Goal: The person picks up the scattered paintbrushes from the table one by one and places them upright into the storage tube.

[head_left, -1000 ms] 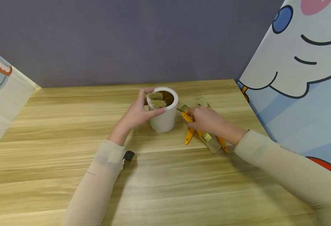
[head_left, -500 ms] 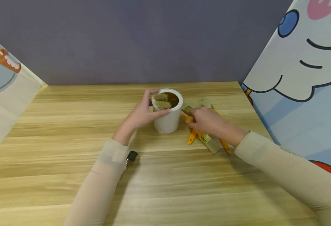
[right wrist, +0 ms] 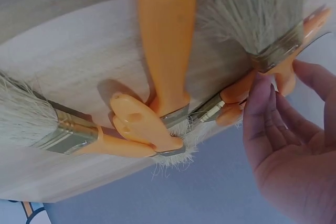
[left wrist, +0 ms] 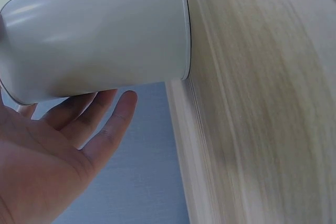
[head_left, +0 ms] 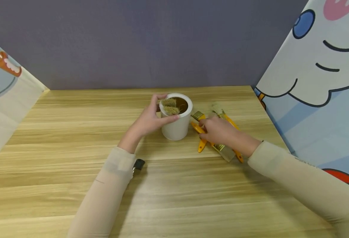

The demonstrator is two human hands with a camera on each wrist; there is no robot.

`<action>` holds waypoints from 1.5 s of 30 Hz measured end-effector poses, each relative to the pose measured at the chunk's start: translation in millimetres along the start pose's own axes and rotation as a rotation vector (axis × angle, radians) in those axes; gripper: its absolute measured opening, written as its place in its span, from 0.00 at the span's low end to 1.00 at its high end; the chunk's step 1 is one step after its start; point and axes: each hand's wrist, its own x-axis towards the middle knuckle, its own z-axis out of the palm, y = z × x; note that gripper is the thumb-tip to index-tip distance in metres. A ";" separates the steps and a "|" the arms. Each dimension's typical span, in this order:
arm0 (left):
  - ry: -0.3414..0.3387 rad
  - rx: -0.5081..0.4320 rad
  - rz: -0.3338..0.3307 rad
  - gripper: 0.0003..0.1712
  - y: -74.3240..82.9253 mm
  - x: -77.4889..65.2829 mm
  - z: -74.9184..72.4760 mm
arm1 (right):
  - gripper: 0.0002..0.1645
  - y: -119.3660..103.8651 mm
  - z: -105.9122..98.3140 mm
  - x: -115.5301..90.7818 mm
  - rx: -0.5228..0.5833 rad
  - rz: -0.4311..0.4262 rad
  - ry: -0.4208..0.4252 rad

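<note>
A white cylindrical pot [head_left: 175, 127] stands on the table, with bristle ends [head_left: 170, 106] of brushes showing at its brown-lined mouth. My left hand [head_left: 146, 122] holds its near-left side, thumb across the front below the rim and fingers round the back; the left wrist view shows them against the white wall [left wrist: 105, 35]. To the right, my right hand [head_left: 220, 132] pinches a paintbrush [right wrist: 257, 14] by its orange handle near the ferrule, its bristles towards me. Under and around this hand lie several more orange-handled paintbrushes [right wrist: 165, 40], partly crossing and partly hidden.
The wood-grain table [head_left: 73, 132] meets a grey-purple wall [head_left: 133, 43] at its far edge. A cartoon-printed panel [head_left: 311, 76] rises along the right edge, another printed panel [head_left: 8, 79] at the left. A small black piece [head_left: 138, 164] sticks out beside the left sleeve.
The head view has shifted slightly. The paintbrush in my right hand has tilted and moved a little to the right, uncovering more of the brushes beneath. My left hand stays on the pot.
</note>
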 end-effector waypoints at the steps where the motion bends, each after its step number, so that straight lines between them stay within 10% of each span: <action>1: 0.002 0.001 -0.002 0.61 -0.2 -0.2 -0.2 | 0.29 -0.2 -0.1 -0.2 -0.002 -0.002 0.001; 45: 0.002 -0.152 0.106 0.49 1.8 -26.7 -10.2 | 0.30 -20.1 -0.1 -21.5 0.008 -0.090 0.124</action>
